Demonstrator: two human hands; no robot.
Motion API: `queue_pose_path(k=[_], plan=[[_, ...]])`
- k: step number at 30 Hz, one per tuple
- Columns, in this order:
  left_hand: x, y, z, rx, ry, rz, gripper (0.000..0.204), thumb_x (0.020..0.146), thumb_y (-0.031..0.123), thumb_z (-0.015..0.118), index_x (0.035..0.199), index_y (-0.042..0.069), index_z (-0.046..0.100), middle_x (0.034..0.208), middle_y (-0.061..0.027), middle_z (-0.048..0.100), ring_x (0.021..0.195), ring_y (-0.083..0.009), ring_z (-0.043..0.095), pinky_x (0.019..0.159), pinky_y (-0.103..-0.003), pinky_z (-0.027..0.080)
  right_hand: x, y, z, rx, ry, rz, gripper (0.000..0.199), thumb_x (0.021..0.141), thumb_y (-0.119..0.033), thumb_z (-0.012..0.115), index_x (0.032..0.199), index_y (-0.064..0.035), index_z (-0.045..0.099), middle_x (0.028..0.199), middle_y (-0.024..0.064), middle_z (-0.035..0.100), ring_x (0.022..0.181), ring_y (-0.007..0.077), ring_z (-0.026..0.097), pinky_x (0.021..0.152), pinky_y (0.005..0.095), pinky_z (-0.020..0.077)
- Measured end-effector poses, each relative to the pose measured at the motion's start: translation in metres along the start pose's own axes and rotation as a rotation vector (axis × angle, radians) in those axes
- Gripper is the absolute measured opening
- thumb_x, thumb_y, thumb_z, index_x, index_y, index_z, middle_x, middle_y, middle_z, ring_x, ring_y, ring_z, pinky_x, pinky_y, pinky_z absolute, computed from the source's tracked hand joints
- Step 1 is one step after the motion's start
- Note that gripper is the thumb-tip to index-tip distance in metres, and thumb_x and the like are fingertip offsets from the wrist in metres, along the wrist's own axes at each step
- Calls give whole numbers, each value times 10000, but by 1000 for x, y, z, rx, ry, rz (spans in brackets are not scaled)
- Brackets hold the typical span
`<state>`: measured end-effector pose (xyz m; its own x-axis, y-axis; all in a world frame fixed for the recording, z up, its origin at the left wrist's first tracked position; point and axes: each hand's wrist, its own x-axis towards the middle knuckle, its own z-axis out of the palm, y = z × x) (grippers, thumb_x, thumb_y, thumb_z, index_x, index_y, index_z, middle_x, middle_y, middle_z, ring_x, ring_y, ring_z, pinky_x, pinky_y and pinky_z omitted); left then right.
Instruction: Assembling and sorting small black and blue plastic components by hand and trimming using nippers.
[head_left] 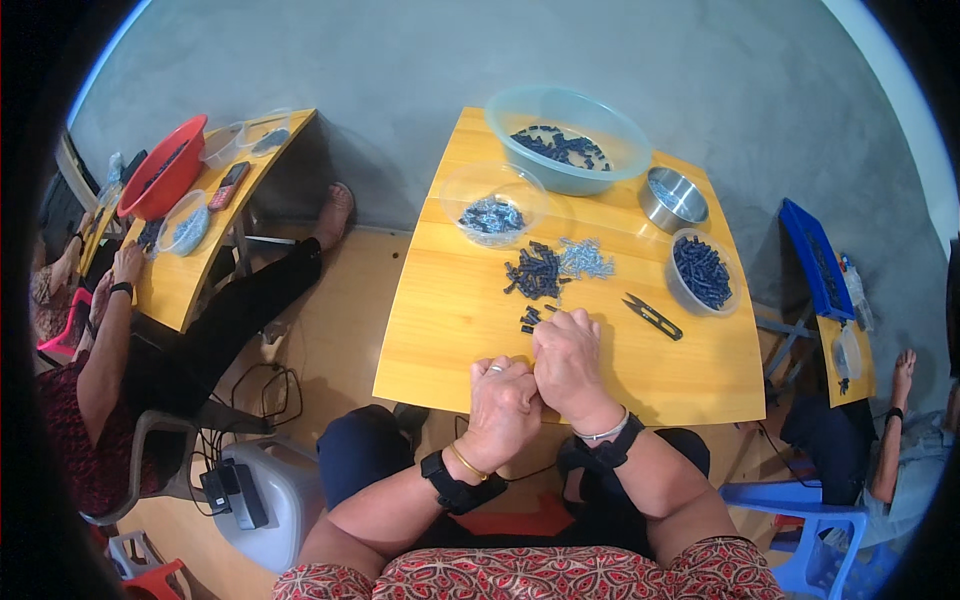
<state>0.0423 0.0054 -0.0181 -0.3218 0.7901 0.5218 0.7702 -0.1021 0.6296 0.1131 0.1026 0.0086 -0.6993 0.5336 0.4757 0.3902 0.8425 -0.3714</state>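
The left hand (503, 408) and right hand (570, 362) meet over the near edge of the yellow wood-grain counter (440, 345), fingers curled; whether they grip anything cannot be told. Just beyond lie stubby dark pieces (530, 322), then a loose dark heap (533, 270) beside pale translucent bits (587, 258). To the right are slim dark snips (650, 312) and a clear plastic tub (682, 297); farther, a shiny steel bowl (660, 218) and a wide translucent basin (570, 183).
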Motion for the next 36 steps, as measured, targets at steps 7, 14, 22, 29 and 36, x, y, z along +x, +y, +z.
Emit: queue_pose_path(k=[7,14,22,29,36], plan=[[-2,1,-2,32,9,22,94,576,-4,590,584,74,538,650,-50,512,636,-242,476,655,-340,318,-2,1,4,-45,-33,10,61,678,-90,502,623,-67,488,729,91,470,759,279,415,660,392,300],[7,2,-11,-535,69,-245,75,718,-2,634,783,34,638,734,-54,606,674,-162,551,658,-281,416,2,5,-9,386,208,7,106,758,34,455,827,-29,506,809,124,511,783,282,499,710,359,398],[21,-12,-36,-1482,139,-785,113,847,86,564,904,7,621,856,-49,616,776,-108,541,749,-244,429,5,-13,-25,567,-19,-71,147,780,-13,564,914,-8,504,811,124,517,742,243,548,662,321,450],[13,-11,-28,-1594,61,-785,125,859,105,561,912,10,621,835,-40,616,742,-94,524,726,-232,417,4,-13,-18,434,28,-202,114,789,-6,560,894,-12,513,784,113,522,731,250,558,639,321,459],[15,-13,-35,-1533,-13,-786,159,882,151,526,875,5,589,812,-54,590,727,-137,532,708,-273,460,3,0,-15,716,-57,41,49,837,-12,521,885,-4,530,790,91,571,714,146,577,641,245,457]])
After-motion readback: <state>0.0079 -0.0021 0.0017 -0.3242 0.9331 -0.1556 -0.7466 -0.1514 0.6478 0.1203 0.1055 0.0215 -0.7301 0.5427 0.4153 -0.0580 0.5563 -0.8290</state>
